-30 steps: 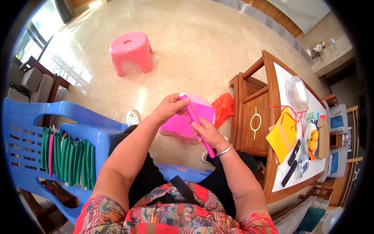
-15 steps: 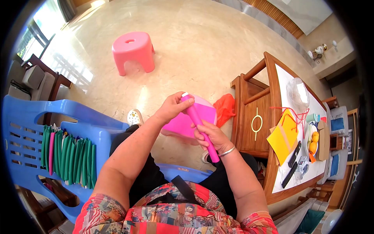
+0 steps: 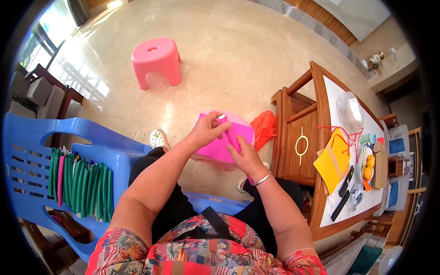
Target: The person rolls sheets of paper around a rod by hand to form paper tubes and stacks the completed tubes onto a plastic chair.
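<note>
A bright magenta rolled tube (image 3: 233, 139) with a white core showing at its upper end slants between my two hands. My left hand (image 3: 205, 130) is closed around the upper end, just below the white tip. Lower down, my right hand (image 3: 250, 159), with a silver bangle at the wrist, wraps over the tube and hides much of it. Beneath my hands a flat magenta sheet (image 3: 211, 145) lies on a light pink stool (image 3: 224, 167).
A blue plastic chair (image 3: 107, 137) at left carries several green rolls (image 3: 82, 183) and a pink one. Another pink stool (image 3: 156, 59) stands ahead. At right, a wooden table (image 3: 321, 197) holds yellow sheets (image 3: 332, 160), a black-handled knife (image 3: 347, 181) and oranges. A red bag (image 3: 263, 128) lies beside the stool.
The tube has come down closer to the sheet on the stool. My right hand has turned over and slid up the tube, its back now covering the lower part.
</note>
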`<state>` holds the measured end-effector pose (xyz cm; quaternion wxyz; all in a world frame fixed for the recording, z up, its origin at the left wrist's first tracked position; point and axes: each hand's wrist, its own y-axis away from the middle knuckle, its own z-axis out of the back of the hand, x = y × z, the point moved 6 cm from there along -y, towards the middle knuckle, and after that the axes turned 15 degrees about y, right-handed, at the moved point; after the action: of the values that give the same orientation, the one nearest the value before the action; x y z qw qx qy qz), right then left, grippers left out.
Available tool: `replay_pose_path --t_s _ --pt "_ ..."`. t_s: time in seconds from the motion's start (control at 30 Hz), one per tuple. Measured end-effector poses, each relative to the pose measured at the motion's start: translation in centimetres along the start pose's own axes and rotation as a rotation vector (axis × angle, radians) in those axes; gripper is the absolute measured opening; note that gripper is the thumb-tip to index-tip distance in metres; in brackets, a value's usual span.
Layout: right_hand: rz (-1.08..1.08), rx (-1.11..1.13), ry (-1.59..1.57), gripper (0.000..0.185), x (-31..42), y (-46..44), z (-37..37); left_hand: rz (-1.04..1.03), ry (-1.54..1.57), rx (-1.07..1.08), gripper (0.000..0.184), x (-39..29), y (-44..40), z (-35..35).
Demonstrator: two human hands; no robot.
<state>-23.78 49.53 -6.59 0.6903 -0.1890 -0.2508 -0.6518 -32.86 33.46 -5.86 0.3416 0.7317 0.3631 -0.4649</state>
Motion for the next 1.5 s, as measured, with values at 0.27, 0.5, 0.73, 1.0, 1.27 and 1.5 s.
replay_pose_path --t_s 0.27,0.5,0.73,1.0,1.27,1.5 --pt "-0.034 0.108 -0.134 0.040 -1.3 -0.4 1.1 -0.047 -0.042 -0.035 0.028 -0.9 -1.0 2.2" --pt "-0.032 0.213 -0.088 0.036 -2.5 -0.3 1.1 0.121 -0.126 0.092 0.021 0.3 -1.0 2.0" --pt "0.004 0.208 0.009 0.028 -2.6 0.0 2.6 0.013 -0.029 -0.148 0.019 -0.9 -2.1 6.1" --pt "0.075 0.155 0.357 0.029 -4.7 1.0 3.8 -0.208 -0.136 -0.854 0.028 -4.3 0.0 19.9" --pt "-0.287 -0.137 -0.464 0.020 -6.3 0.0 5.8 0.268 -0.036 -0.627 0.032 8.3 -2.7 15.7" --pt "-0.091 -0.260 -0.562 0.013 -3.4 -0.2 3.5 0.441 -0.099 -0.500 0.027 14.3 -2.2 10.1"
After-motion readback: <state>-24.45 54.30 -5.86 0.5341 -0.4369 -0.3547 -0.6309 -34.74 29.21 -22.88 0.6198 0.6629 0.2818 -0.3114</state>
